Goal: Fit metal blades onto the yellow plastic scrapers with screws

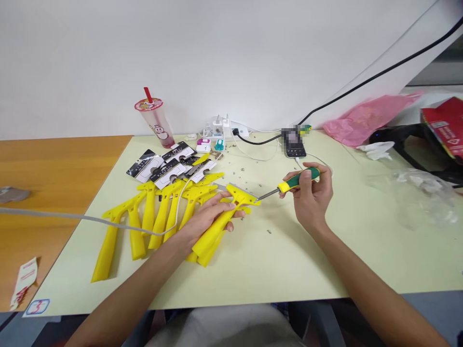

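As I read the head view, the left hand [206,219] has its fingers [220,208] curled around a yellow plastic scraper [213,235], its long axis rising rightward toward the right hand [310,195], whose fingers [306,176] clamp a green-and-yellow screwdriver [298,179], tip at the scraper's head [241,195].

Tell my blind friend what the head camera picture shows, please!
A person's right hand holds a screwdriver to a yellow scraper gripped in the left hand. More yellow scrapers and small screws lie on the table.
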`<action>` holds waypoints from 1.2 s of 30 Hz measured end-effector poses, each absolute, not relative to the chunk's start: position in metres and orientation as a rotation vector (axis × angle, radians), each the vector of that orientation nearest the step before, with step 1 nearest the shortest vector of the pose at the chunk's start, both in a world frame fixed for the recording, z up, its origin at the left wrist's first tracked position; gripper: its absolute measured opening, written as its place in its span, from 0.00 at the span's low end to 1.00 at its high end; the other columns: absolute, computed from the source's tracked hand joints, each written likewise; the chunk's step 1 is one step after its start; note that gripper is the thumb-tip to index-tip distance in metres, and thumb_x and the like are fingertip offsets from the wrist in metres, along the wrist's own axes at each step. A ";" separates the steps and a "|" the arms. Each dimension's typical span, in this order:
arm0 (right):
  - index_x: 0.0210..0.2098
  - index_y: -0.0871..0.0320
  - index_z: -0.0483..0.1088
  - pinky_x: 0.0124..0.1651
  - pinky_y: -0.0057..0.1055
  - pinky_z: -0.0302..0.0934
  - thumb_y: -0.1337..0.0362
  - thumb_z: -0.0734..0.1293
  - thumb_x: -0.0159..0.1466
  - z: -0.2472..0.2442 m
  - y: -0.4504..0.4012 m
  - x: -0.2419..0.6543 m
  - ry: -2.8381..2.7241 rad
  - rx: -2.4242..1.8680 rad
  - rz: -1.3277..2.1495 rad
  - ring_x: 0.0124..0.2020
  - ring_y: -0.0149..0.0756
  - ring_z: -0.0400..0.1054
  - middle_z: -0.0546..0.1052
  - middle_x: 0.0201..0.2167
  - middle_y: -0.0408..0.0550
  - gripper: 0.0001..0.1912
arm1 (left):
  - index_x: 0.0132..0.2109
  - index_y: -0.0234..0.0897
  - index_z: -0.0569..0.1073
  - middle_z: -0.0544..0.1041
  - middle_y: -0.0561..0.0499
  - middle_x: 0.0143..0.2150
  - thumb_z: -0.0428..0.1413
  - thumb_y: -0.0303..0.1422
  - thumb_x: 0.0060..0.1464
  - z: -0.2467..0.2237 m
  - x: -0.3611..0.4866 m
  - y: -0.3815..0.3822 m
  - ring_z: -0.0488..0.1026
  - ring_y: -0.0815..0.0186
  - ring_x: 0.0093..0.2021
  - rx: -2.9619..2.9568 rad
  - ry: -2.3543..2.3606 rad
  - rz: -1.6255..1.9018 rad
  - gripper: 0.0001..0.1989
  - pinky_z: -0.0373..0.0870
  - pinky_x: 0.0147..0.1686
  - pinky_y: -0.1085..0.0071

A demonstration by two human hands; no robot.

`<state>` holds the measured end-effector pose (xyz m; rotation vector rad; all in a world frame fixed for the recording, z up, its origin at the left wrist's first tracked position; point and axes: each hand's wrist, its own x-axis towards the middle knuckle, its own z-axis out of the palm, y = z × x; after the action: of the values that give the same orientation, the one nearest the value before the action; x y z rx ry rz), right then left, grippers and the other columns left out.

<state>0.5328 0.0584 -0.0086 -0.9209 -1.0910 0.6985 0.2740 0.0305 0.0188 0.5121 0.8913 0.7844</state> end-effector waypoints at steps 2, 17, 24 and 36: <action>0.52 0.48 0.67 0.29 0.36 0.78 0.53 0.69 0.74 -0.009 0.058 0.533 -1.106 -0.911 0.705 0.30 0.37 0.81 0.81 0.34 0.41 0.11 | 0.54 0.40 0.68 0.78 0.47 0.44 0.68 0.26 0.54 0.018 0.274 0.030 0.84 0.56 0.46 0.522 0.892 0.781 0.24 0.72 0.21 0.76; 0.52 0.49 0.66 0.28 0.33 0.76 0.55 0.69 0.74 -0.006 0.054 0.531 -1.172 -0.915 0.624 0.28 0.34 0.79 0.82 0.35 0.41 0.11 | 0.51 0.41 0.68 0.77 0.49 0.43 0.69 0.28 0.55 0.017 0.274 0.030 0.84 0.56 0.47 0.576 0.853 0.747 0.22 0.73 0.21 0.77; 0.52 0.50 0.65 0.29 0.33 0.76 0.55 0.69 0.74 -0.004 0.052 0.529 -1.211 -0.902 0.586 0.26 0.33 0.78 0.83 0.34 0.41 0.12 | 0.50 0.41 0.69 0.77 0.49 0.45 0.69 0.28 0.55 0.016 0.274 0.030 0.83 0.60 0.44 0.593 0.825 0.736 0.20 0.73 0.22 0.77; 0.49 0.51 0.66 0.28 0.35 0.76 0.54 0.71 0.73 -0.001 0.049 0.527 -1.100 -0.929 0.666 0.27 0.36 0.78 0.83 0.34 0.43 0.13 | 0.53 0.41 0.68 0.77 0.51 0.40 0.68 0.27 0.53 0.020 0.273 0.028 0.82 0.66 0.36 0.486 0.796 0.782 0.24 0.68 0.19 0.80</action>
<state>0.5269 0.0492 -0.0010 -0.9288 -1.1002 0.6662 0.2725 0.0283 0.0200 0.4855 0.7963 0.7821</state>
